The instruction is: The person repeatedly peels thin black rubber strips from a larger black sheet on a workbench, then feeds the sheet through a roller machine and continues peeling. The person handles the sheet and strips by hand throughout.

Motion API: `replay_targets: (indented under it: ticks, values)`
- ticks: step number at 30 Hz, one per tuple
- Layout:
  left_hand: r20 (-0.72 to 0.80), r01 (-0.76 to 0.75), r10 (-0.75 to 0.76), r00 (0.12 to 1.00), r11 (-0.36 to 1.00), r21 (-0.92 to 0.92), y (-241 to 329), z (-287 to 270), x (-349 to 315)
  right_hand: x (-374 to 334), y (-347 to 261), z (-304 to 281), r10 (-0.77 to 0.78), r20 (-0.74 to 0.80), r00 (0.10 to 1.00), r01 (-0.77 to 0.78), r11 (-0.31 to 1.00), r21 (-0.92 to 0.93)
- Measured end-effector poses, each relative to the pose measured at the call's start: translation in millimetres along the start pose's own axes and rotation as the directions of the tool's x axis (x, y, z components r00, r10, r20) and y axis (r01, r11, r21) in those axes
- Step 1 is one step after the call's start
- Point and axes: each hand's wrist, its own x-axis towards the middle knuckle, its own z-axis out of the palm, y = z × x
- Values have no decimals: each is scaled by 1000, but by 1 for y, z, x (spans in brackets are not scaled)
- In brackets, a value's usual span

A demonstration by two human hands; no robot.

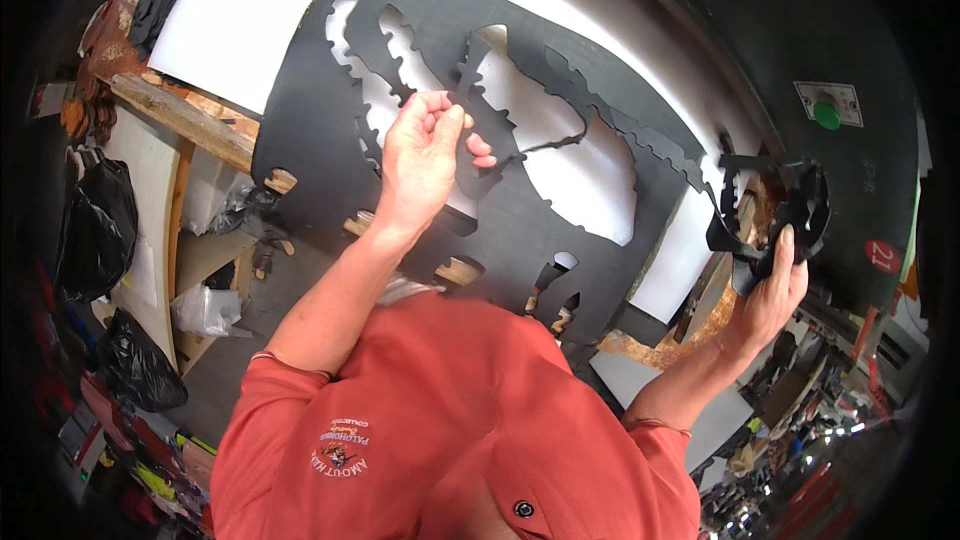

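Note:
A large black sheet (540, 210) with toothed cut-out shapes lies on a white surface (260, 10). My left hand (425, 150) pinches a narrow black strip (495, 145) of that sheet between thumb and fingers, lifting it from a cut-out. Off the sheet's right end, my right hand (772, 285) grips a bundle of black cut scraps (775, 205). Both forearms come out of red short sleeves.
A black machine panel with a green button (826, 114) curves along the upper right. A rusty wooden beam (185, 120) runs under the white surface at left. Black bags (95, 225) and clutter sit on the floor at left. More clutter fills the lower right.

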Motion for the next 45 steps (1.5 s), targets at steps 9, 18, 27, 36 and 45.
replay_targets:
  ticks: [9,18,27,36,45]
  values:
    - [-69,6,-7,998,1000,-16,2,-9,1,79,-37,-111,-166,-185,969,188,976,108]
    - [-2,59,-62,998,946,317,29,-10,-18,50,-41,-82,-244,-354,903,215,969,-119]
    - [323,164,-147,935,986,-25,44,29,-96,-102,-5,143,-216,832,511,708,655,-264]
    - [-55,421,-417,907,892,167,46,-21,-105,-149,-12,164,-272,892,361,655,755,-35]
    - [155,437,-417,895,890,-128,97,-48,-86,-128,-7,113,-22,853,522,130,990,-55]
